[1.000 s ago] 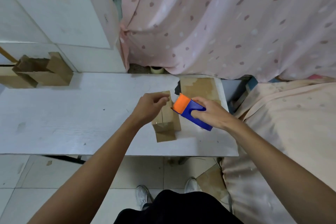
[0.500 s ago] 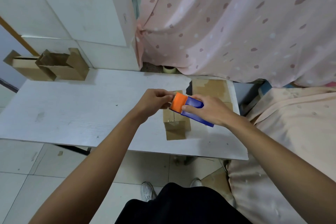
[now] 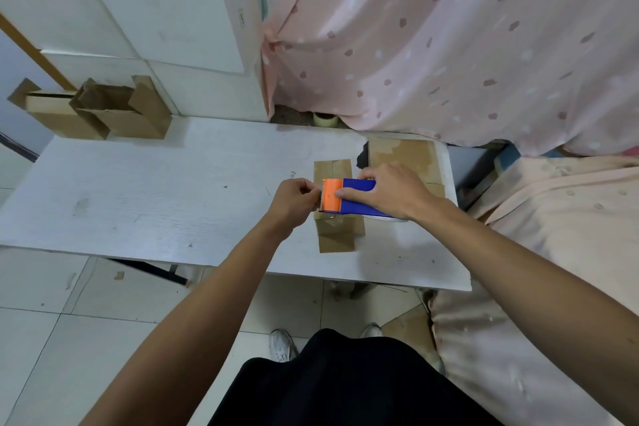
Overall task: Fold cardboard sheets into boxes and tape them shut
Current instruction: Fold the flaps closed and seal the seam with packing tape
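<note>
A small brown cardboard box (image 3: 337, 230) stands on the white table (image 3: 155, 197), near its right end. My right hand (image 3: 390, 192) grips a blue and orange tape dispenser (image 3: 345, 199) laid across the box top, orange cutter end pointing left. My left hand (image 3: 294, 202) is at the cutter end with its fingertips pinched together there; the tape itself is too thin to make out. A flat cardboard sheet (image 3: 404, 157) lies just behind the box under my right hand.
Two folded open brown boxes (image 3: 100, 111) sit at the table's far left against stacked white blocks (image 3: 166, 10). A tape roll (image 3: 325, 119) lies behind the table under the pink curtain (image 3: 449, 38). A cloth-covered surface (image 3: 553, 252) is on the right.
The dispenser came down from a tilt to lie level across the box top. My left hand moved from the box top to the orange cutter end. The camera has swung left.
</note>
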